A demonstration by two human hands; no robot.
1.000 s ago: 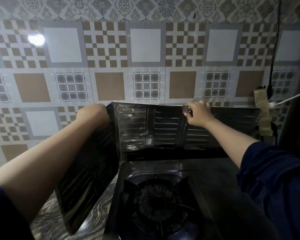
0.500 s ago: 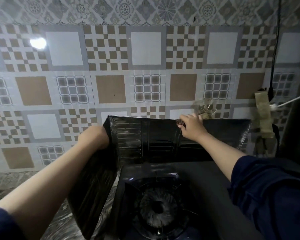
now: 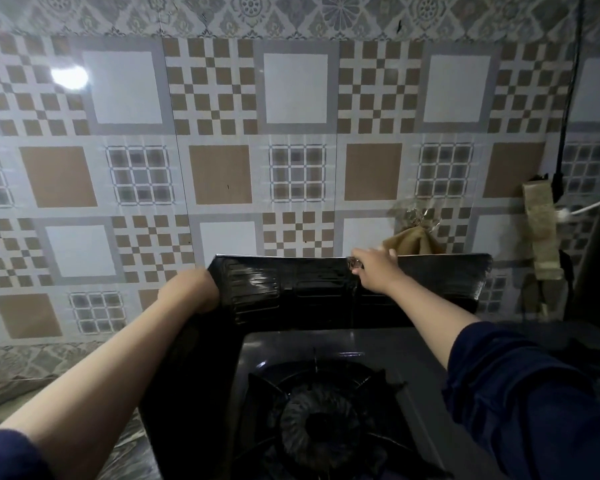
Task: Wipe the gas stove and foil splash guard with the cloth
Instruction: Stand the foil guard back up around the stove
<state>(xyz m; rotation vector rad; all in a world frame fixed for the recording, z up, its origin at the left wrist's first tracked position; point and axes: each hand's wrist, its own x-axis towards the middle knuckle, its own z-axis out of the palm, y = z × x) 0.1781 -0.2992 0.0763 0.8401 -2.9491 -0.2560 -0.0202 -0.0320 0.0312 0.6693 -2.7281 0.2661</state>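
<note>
Hands are bracing the foil splash guard behind the gas stove: left hand gripping its corner fold, right hand pinching the top edge, apparently steadying it. Cloth is sitting just behind the guard, by the right fingertips.

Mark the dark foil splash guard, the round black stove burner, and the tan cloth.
dark foil splash guard [image 3: 291,289], head view, back panel's inner face
round black stove burner [image 3: 321,429], head view, burner ring
tan cloth [image 3: 414,242], head view, fold above the guard's top edge

patterned wall tiles, black cable (hanging)
</note>
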